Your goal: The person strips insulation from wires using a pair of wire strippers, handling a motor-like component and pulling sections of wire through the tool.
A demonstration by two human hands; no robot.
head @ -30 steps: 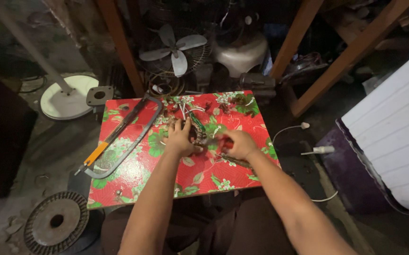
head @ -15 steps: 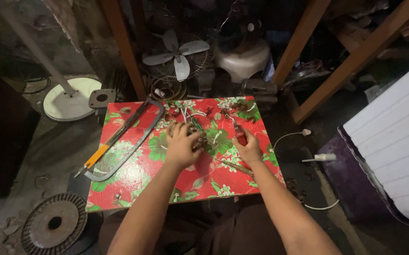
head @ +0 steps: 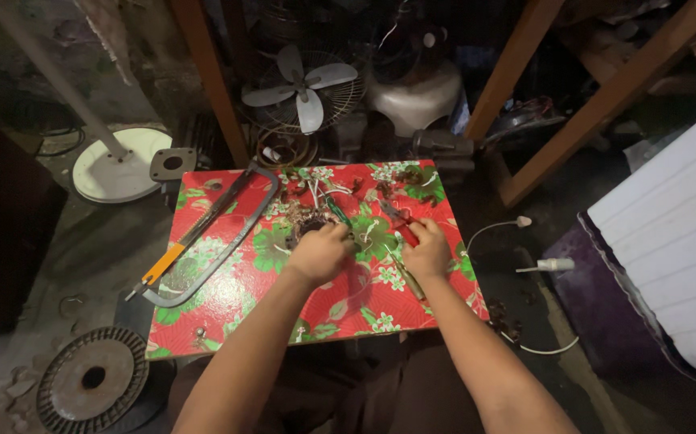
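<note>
Head view: two bare forearms are reaching out over one low table that is wearing a red flowered cloth.
Left hand: it is curling down over a dark wire-wound part near the middle of the table; whether the fingers are actually gripping it is not clear, since the hand is hiding the contact.
Right hand: it is closing around the red handles of one pair of pliers, whose jaws are pointing away toward the far edge.
Wires: several thin pale leads are trailing from the wound part toward the table's far side.
Screwdriver: one green-handled tool is lying just beside the left hand.
Hacksaw: one, with an orange grip, is lying slantwise across the table's left half, well apart from both hands.
Floor around: one fan with grey blades is standing behind the table, one white round base is sitting at the left, and one wire spool is lying at the near left corner.
</note>
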